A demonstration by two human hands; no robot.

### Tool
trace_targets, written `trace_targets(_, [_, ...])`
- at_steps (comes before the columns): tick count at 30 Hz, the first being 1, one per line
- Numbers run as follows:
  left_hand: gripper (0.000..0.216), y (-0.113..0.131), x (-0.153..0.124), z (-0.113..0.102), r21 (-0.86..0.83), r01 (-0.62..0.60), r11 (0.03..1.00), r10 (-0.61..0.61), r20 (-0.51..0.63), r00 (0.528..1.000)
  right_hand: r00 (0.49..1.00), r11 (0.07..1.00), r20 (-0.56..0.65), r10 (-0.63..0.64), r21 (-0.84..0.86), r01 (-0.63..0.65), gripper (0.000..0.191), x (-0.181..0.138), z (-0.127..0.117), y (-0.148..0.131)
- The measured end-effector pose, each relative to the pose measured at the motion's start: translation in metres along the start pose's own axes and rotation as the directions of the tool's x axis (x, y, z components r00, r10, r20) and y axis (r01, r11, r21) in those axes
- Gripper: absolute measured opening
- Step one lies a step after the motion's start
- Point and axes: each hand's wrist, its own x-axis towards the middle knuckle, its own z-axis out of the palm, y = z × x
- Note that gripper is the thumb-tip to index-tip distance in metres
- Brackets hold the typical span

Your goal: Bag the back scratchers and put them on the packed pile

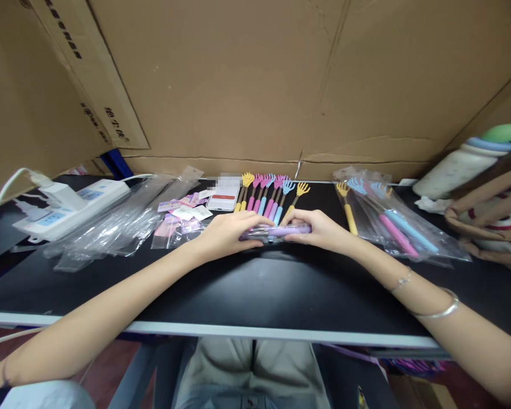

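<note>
My left hand (225, 232) and my right hand (319, 228) meet at the middle of the black table (255, 289). Both are closed on a clear plastic bag holding a purple-handled back scratcher (279, 230), which lies sideways between them. Just behind my hands lies a row of several loose back scratchers (268, 196) with yellow, pink and blue handles and hand-shaped heads. To the right, a few bagged back scratchers (392, 221) lie in clear sleeves.
A pile of empty clear bags (119, 221) lies to the left, with small labels (183, 215) and a phone (223, 199) beside it. A white power strip (68, 207) sits far left. A bottle (464, 162) and a bag (489, 216) stand at right. Cardboard walls (255, 79) close the back.
</note>
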Motion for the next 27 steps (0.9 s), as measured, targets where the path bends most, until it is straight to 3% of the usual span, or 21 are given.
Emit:
trace_targets(8, [0.036,-0.002,0.000,-0.001,0.027,0.006,1.000,-0.005,-0.029,1.000,0.998,0.990,0.018,-0.059,0.129,0.056,0.031,-0.001,0.003,-0.004])
trace_targets(16, [0.036,0.000,0.000,0.001,0.071,-0.026,0.997,0.029,-0.043,0.999,0.999,0.969,0.041,0.009,0.246,-0.018,0.030,-0.001,0.007,-0.003])
trace_targets(22, [0.057,0.000,0.001,-0.009,0.221,0.050,0.974,-0.037,-0.063,0.997,1.000,0.953,0.009,0.013,0.302,-0.015,0.032,-0.001,-0.003,0.000])
trace_targets(27, [0.042,-0.005,0.000,-0.009,0.352,0.096,0.931,-0.058,-0.117,0.991,0.999,0.957,-0.038,0.013,0.289,-0.001,0.032,-0.002,-0.008,0.000])
